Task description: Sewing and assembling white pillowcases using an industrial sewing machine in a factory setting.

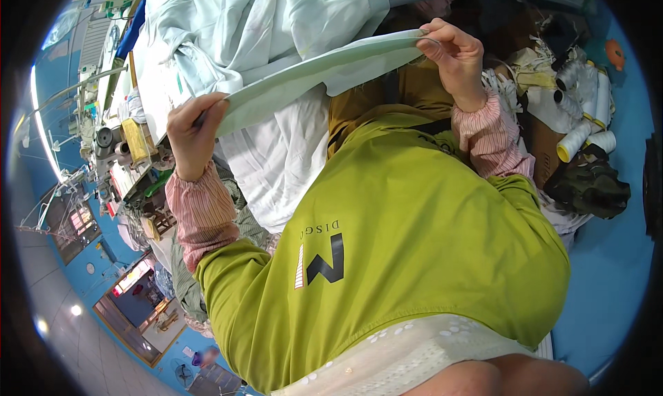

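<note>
Near the pale cloth pile [255, 30], left hand [192, 132] and right hand [456, 57] pinch opposite ends of the curved strip [297, 85]; pull gently, evenly.

Your fabric strip [304, 81] is pale mint green; the heaped cloth [221, 23] matches it in a lighter tint. The draped cloth [286, 164] is white. Your smock [414, 244] is solid yellow-green, marked with a black emblem [326, 259] edged by fine red striping. Your sleeve cuffs [200, 206] are pink with narrow stripes. Your trousers [359, 106] are brown. The thread cones [602, 106] are white with yellow ends.
</note>
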{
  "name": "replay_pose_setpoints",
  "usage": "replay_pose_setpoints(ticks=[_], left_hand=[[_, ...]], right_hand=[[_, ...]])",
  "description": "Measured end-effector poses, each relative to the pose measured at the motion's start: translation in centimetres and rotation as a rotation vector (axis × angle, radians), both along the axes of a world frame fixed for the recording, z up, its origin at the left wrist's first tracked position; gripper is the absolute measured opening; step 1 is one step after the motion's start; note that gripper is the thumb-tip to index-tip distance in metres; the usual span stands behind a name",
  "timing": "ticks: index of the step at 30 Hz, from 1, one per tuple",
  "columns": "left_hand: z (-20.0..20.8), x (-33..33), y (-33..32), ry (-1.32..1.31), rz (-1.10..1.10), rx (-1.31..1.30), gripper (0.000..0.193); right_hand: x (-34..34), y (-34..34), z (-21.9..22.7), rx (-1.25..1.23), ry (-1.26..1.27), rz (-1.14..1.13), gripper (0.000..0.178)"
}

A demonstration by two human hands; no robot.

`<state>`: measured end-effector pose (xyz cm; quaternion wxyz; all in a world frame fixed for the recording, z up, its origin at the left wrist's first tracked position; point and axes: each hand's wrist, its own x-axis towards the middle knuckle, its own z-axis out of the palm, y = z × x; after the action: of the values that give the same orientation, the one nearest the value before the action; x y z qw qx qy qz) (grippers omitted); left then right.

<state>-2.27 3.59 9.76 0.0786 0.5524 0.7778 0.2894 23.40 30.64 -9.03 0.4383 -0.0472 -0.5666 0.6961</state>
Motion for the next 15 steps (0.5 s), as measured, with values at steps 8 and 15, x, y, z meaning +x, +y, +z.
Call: replay_pose_setpoints(ticks=[8, 15], left_hand=[[0.0, 0.7, -0.6, 0.077, -0.102, 0.077, 0.010], [-1.4, -0.8, -2.6, 0.414, -0.311, 0.102, 0.020]], right_hand=[[0.5, -0.2, 0.7, -0.087, 0.002, 0.010, 0.011], [3.1, 0.2, 1.2, 0.214, -0.331, -0.136, 0.018]])
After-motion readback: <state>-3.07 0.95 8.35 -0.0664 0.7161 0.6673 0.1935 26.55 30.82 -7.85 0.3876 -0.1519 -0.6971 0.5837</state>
